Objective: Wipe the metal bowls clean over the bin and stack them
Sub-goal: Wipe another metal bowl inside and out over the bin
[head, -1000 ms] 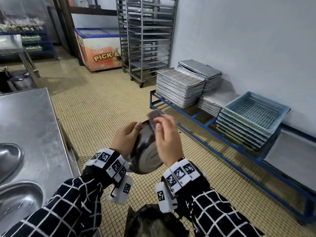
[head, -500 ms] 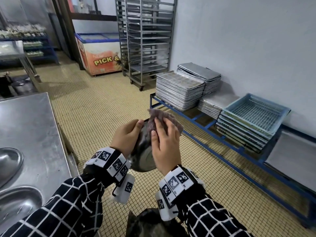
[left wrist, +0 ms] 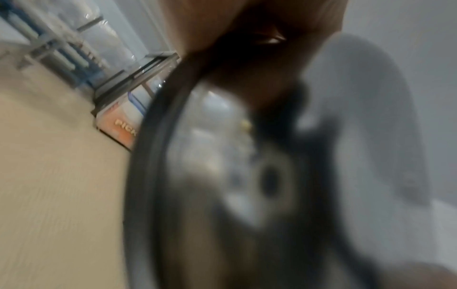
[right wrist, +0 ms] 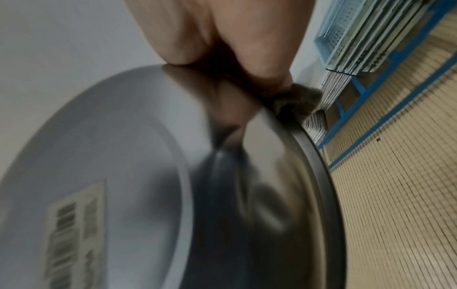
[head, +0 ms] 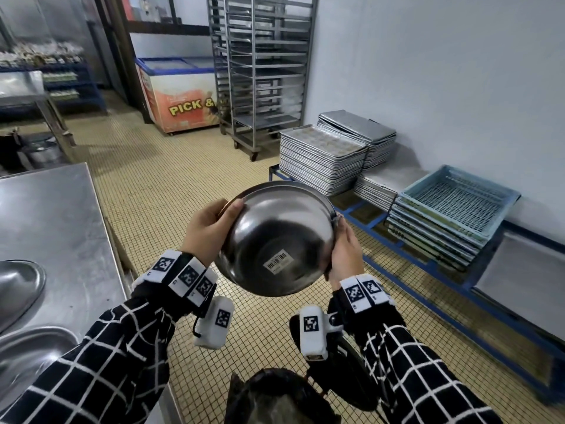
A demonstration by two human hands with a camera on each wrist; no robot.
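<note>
A dark bin (head: 275, 396) sits low, under the arms. Above it, the left hand (head: 208, 231) and right hand (head: 345, 255) grip opposite rims of a metal bowl (head: 278, 240), its labelled base facing the person; the right also pinches a cloth (right wrist: 296, 103) against the rim. More bowls (head: 18, 283) lie on the table (head: 55, 215).

Head view looks down; wrist views close, sharing bowl (head: 279, 240).

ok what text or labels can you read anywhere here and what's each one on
"PICK &" on the front of the chest freezer, the rest hidden behind the tray rack.
Barcode sticker on the underside of the metal bowl: print too small to read.
Square black-and-white marker tags on the wristbands: patterns, no words.
</note>
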